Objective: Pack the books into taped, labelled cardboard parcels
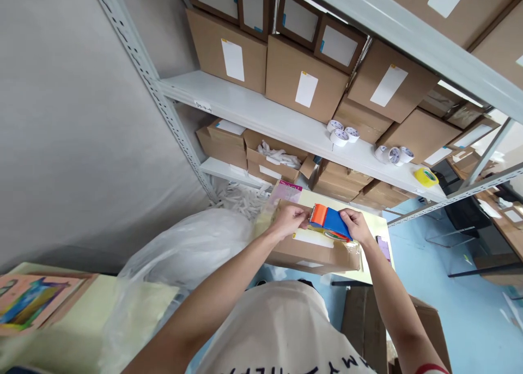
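Note:
My right hand [356, 226] grips the blue body of a tape dispenser [335, 222] with an orange front part and a toothed edge facing left. My left hand [289, 220] is closed, fingertips pinched together close to that toothed edge. What the fingertips hold, if anything, is too small to tell. Below both hands lies a cardboard box [314, 255] with a white label [314, 238] near its upper edge. Shiny clear tape shows at the box's right end. The box rests on a pale yellow table [370, 265].
Metal shelving [261, 103] with cardboard boxes stands beyond the table. White tape rolls [340, 138] and a yellow roll [425, 177] sit on it. A large clear plastic bag [192, 243] bulges at left. A phone-like object [383, 249] lies at the table's right. An open carton [429, 325] stands below.

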The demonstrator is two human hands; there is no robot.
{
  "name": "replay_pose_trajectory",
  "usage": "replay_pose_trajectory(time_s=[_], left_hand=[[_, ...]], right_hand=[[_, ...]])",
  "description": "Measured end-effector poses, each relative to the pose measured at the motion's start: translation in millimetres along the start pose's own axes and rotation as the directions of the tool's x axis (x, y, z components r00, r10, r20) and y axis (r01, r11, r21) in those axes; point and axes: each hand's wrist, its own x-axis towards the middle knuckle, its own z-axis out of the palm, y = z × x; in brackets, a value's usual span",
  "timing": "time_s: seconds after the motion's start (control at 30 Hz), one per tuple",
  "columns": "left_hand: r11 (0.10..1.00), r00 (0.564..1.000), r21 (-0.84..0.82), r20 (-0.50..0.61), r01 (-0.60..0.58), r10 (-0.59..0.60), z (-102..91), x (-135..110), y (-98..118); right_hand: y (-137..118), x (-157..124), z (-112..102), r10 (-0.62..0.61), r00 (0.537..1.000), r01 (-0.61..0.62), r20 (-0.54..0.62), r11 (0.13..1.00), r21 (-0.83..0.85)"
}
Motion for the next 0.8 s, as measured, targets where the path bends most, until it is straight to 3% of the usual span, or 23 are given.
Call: replay_pose_trajectory(time_s=[0.2, 0.3, 0.37, 0.53, 0.7, 0.8], left_hand=[[0.999, 0.969, -0.023, -0.243, 0.042, -0.046, -76.8, -6.8, -22.1], [0.993, 0.949, -0.028, -0.292, 0.113, -0.116, -104.2, -7.7, -37.1], [0.992, 0.949, 0.046, -0.299, 0.119, -0.100, -107.2, -6.2, -48.0], [0.954, 0.947, 0.289, -0.321, 0.083, 0.015, -92.5, -2.1, -71.2], [0.809, 0.915, 0.569, -0.388, 0.145, 0.109, -97.4, -4.0, -81.4], [0.861, 0.927, 0.507, -0.337, 0.032, 0.165, -95.6, -5.8, -89.8]], right_hand=[[5.2, -10.0, -25.6, 0.021, 1.000, -0.020, 0.004, 0.985, -0.170], [6.5, -11.4, -28.0, 0.012, 1.000, -0.006, 0.026, 0.975, -0.221], [5.1, -10.5, -24.5, -0.003, 0.999, 0.011, 0.032, 0.969, -0.246], [3.3, -9.5, -15.8, -0.012, 1.000, 0.019, 0.028, 0.957, -0.291], [6.3, -14.1, -12.9, 0.007, 1.000, -0.008, -0.006, 0.952, -0.307], [8.2, -16.7, -11.7, 0.017, 1.000, -0.021, -0.015, 0.953, -0.301]])
